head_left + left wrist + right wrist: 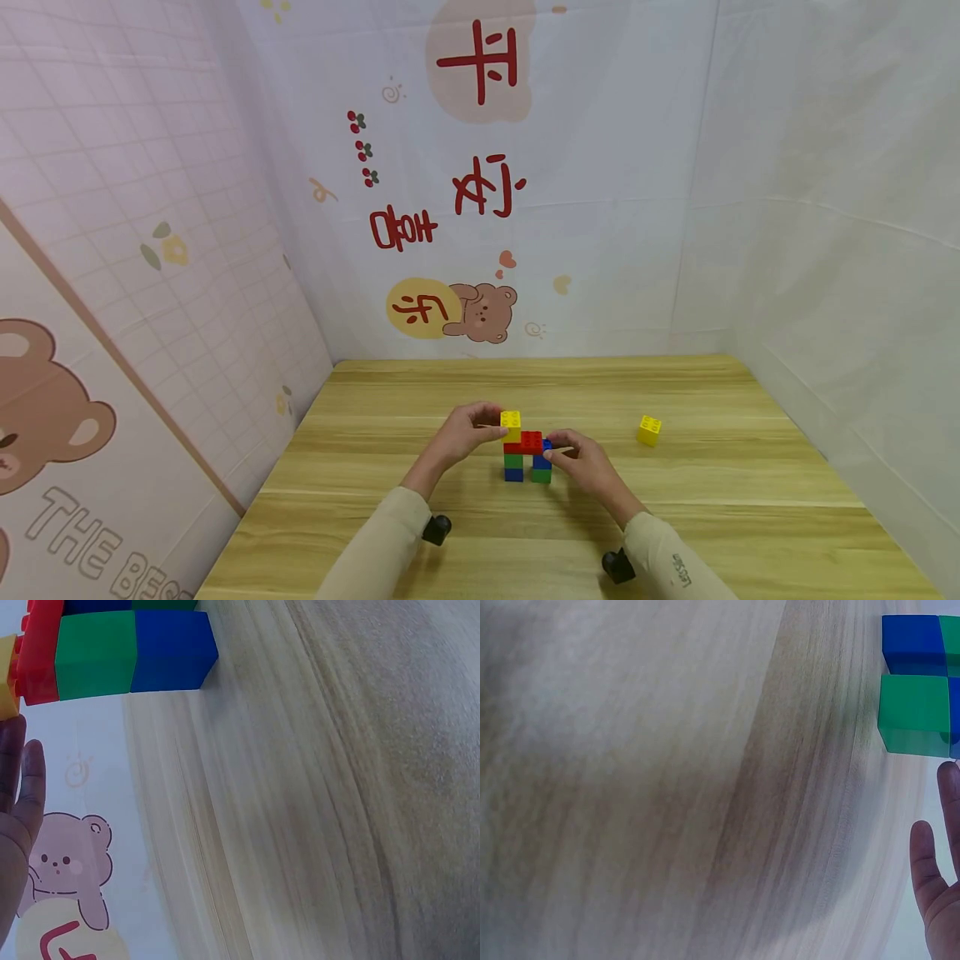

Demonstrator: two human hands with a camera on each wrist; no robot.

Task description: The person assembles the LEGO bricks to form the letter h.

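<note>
Pinches a yellow block (512, 422) between thumb and finger of the left hand (467, 432), set on the left end of a red block (531, 440) bridging 2 pillars: green-over-blue left pillar (513, 467), blue-over-green right pillar (542, 470). Grips the right pillar's upper blue block (538, 461) with the right hand (587, 463) — thumb and fingertip closed on it. Well apart to the right on the wooden tabletop (375, 392): a 2nd yellow block (649, 431). Seating of the pinched block — perhaps incomplete. Possible mishaps: a tilt or collapse from an off-centre push, a popped joint from a jerk of the right hand. Readable, sideways in red on the cloth backdrop (615, 125): 平 (480, 62), 安 (483, 187), 喜 (397, 227), 乐 (420, 308). At far left, "THE BES" (69, 527), cut off. On the right sleeve (660, 537), small lettering (681, 570), not surely legible.
</note>
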